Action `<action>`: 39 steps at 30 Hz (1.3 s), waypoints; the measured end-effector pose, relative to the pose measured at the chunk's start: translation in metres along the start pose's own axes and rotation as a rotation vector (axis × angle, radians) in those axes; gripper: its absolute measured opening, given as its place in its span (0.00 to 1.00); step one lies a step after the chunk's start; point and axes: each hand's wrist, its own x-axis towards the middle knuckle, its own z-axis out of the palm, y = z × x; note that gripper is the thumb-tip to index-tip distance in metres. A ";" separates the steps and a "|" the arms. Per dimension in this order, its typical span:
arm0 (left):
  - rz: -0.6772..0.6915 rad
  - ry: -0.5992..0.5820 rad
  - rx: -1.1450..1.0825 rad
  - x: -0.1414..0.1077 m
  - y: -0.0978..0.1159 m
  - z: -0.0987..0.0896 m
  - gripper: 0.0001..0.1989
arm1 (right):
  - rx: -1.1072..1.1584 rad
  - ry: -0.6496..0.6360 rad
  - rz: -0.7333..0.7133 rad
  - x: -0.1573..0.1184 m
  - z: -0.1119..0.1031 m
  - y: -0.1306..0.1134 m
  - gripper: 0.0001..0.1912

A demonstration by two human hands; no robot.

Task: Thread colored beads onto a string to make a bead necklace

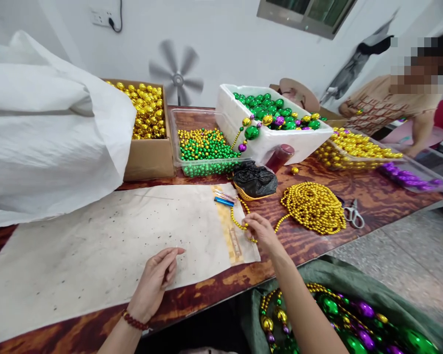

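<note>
Two hands work at the near edge of the desk (372,196). The right hand (260,231) has its grip narrowed on a gold bead strand (238,222), fingers pinching it where it crosses the corner of a stained paper sheet (96,246); the strand runs right, off the paper, to a heaped coil of gold beads (313,206) lying on the wood. The left hand (155,282) holds nothing: it rests palm down on the paper, fingers loosely extended, a dark bead bracelet (135,322) at the wrist.

As far as progress can be judged, only a short length of strand is drawn out onto the paper, while most of it sits in the coil, so the bulk of this piece looks unhandled. Below the desk edge, a green sack (354,285) holds made-up strings of large green, purple and gold balls, which suggests some output is already in.

Supplies stand behind: a cardboard box of gold balls (147,110), a clear tray of small green and gold beads (206,147), a white foam box of green balls (276,128). Scissors (353,214) lie just right of the coil, a blue lighter (223,201) on the paper. Another person sits at the far right.
</note>
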 end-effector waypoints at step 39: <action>0.399 -0.238 0.506 0.002 0.013 -0.017 0.13 | 0.029 -0.310 -0.245 -0.082 0.101 -0.054 0.09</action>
